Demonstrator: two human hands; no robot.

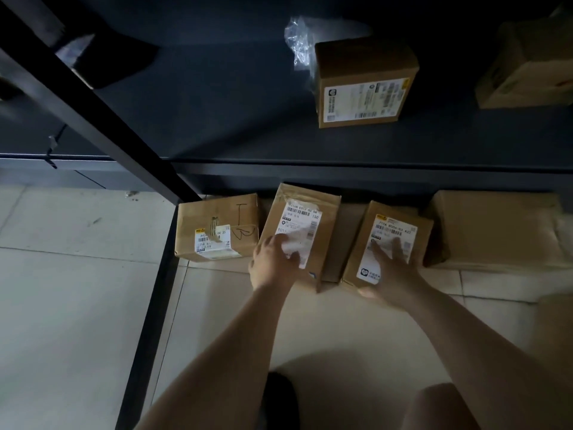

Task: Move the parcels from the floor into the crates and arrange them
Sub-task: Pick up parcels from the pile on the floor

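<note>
Several brown cardboard parcels with white labels sit on the tiled floor against a dark shelf. My left hand point(273, 263) grips the near left edge of the tilted middle parcel point(313, 209), fingers curled over its label. My right hand point(392, 274) lies on the parcel to its right point(400, 223), fingers spread on the label and thumb hooked round the near edge. A third labelled parcel point(217, 225) with pen marks stands at the left, untouched. No crate is in view.
A large plain box point(496, 228) rests on the floor at the right. On the dark shelf point(341, 169) above stand a labelled box point(362, 82), another box point(527, 66) and crumpled clear plastic point(297, 38). A black frame post point(93, 113) slants across the left.
</note>
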